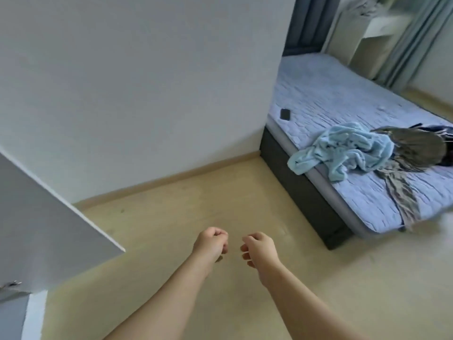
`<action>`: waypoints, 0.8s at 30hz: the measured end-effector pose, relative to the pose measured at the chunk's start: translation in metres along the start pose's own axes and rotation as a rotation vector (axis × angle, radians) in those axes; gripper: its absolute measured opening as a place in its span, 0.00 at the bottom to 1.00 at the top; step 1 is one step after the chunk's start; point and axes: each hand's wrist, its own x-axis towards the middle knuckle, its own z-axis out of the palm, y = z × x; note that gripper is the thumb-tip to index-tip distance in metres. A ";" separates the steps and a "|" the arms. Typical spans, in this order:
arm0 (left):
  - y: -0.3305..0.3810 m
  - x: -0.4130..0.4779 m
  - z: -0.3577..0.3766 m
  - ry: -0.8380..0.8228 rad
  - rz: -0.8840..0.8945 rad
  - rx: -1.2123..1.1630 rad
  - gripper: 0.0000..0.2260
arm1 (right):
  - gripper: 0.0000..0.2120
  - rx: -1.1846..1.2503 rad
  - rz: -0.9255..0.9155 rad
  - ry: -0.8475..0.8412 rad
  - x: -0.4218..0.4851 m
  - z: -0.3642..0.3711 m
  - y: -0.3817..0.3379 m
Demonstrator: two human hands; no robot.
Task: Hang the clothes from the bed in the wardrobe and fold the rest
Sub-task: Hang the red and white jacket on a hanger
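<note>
A person's bare forearms reached out over the pale wood-look floor (171, 204) of a bedroom, both hands low in the centre of the frame and close together without touching. The left hand (210, 244) had its fingers curled tightly toward the palm; a small dark speck showed just under it, and it could not be told whether the hand held anything. The right hand (257, 249) hung with its fingers loosely bent, gripping nothing.

The clothes lay well apart from the hands, on the bed (331, 99) at the right of the frame. A crumpled light blue garment (343, 148) sat near the mattress's near edge, one corner drooping over the side. Touching it on the right was a brown streaked garment (414, 150), a long strip of it trailing toward the foot of the bed, with a dark garment (447, 133) partly hidden behind it at the frame's right edge. A small black rectangular object (285, 114) — too small to identify — rested alone on the lilac quilted cover, near the wall (147, 82).

The mattress sat on a dark bed base (301, 192), with a dark grey headboard (308, 23) at the upper right and grey curtains (404, 45) beyond. At the left edge a white wardrobe door (49, 217) stood ajar, a metal hinge (11, 284) visible at its lower corner.
</note>
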 end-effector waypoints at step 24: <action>0.244 0.130 0.581 -0.426 0.004 0.345 0.08 | 0.06 0.485 0.273 0.369 0.260 -0.532 0.003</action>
